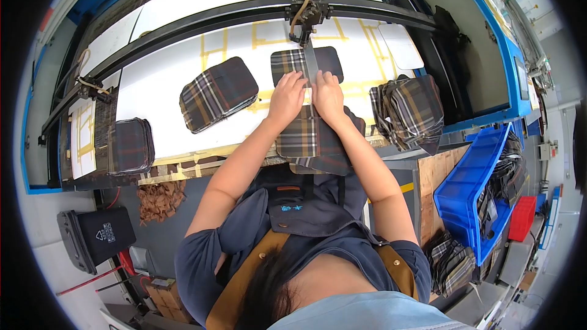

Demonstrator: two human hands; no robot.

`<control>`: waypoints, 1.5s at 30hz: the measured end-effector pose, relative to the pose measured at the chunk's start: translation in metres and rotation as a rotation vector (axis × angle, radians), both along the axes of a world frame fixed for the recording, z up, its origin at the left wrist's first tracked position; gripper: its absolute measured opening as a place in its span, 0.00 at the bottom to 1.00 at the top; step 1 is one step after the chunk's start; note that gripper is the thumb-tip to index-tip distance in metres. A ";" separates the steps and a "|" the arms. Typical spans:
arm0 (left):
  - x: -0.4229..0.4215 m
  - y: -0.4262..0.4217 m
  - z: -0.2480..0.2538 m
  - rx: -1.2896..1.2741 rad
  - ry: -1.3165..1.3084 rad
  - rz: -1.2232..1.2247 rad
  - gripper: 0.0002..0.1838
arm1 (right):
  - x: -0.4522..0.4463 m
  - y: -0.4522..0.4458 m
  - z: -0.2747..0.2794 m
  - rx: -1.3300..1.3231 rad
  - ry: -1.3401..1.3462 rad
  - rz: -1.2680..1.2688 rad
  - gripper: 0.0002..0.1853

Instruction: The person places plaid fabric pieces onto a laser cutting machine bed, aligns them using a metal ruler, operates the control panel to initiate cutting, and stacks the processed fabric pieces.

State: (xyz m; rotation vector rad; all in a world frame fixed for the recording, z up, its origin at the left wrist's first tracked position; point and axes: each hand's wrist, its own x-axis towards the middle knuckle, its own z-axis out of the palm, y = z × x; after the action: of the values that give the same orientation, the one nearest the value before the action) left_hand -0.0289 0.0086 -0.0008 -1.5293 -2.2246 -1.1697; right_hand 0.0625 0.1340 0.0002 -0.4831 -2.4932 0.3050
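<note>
A plaid fabric piece (284, 61) with rounded corners lies on the white work surface, and a narrow metal strip (311, 61) runs lengthwise over its middle. My left hand (288, 96) rests at the near left part of this piece, fingers laid forward, tips by the strip. On the other side, my right hand (328, 93) lies with its fingers forward, touching the piece and close to the strip. The fingertips partly hide the fabric edge. Under my wrists is a plaid stack (298, 137), partly covered by my right forearm.
Plaid stacks stand at the left (132, 145), centre left (218, 93) and right (406, 110). A black gantry beam (238, 14) with a machine head (307, 12) spans beyond my hands. At lower right, a blue crate (455, 189) holds dark pieces; a black bin (98, 238) stands lower left.
</note>
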 end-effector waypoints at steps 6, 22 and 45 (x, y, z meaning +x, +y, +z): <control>-0.001 0.001 -0.006 -0.012 0.019 -0.003 0.15 | -0.001 0.006 0.001 -0.029 -0.011 0.038 0.20; 0.006 0.004 -0.002 -0.115 0.115 0.060 0.15 | -0.004 0.079 0.005 -0.295 -0.170 -0.308 0.16; 0.007 0.006 -0.009 -0.131 0.149 0.087 0.15 | 0.011 0.098 -0.007 -0.376 -0.125 -0.203 0.15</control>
State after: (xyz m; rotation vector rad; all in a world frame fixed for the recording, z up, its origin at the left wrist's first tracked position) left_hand -0.0223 0.0144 -0.0099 -1.4969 -2.2812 -0.8718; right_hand 0.0735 0.2324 -0.0071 -0.9252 -2.4843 0.6852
